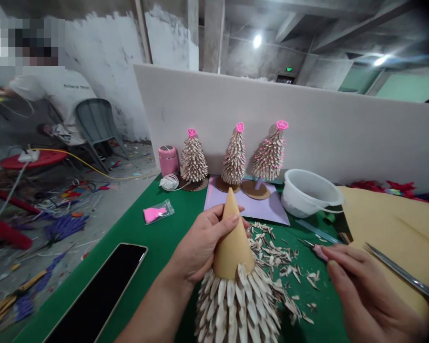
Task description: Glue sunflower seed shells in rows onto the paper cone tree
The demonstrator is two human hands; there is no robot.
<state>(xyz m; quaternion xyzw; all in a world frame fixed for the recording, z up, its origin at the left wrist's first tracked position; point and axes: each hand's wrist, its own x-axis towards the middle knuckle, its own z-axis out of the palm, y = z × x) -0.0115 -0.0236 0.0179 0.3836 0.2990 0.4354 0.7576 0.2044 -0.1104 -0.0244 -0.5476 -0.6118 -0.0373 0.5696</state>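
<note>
My left hand [209, 238] is wrapped round the upper part of a tan paper cone [232, 247], thumb in front and fingertips behind. Overlapping rows of sunflower seed shells [236, 300] cover the cone's lower part, while its tip is bare. To the right, my right hand [364, 286] pinches a slim pointed metal tool with a pink grip [320, 250], its tip aimed left over the table. Whether it has one point or two I cannot make out. Loose seed shells [275, 255] lie scattered on the green table between the cone and my right hand.
Seed-shell trees [194, 159] with pink tops stand at the back by a white board [289, 114]. A white bucket [307, 190], pink canister [168, 161], pink packet [158, 211], phone [100, 290], scissors [400, 271] and tan paper [389, 219] surround the work. A person sits at far left.
</note>
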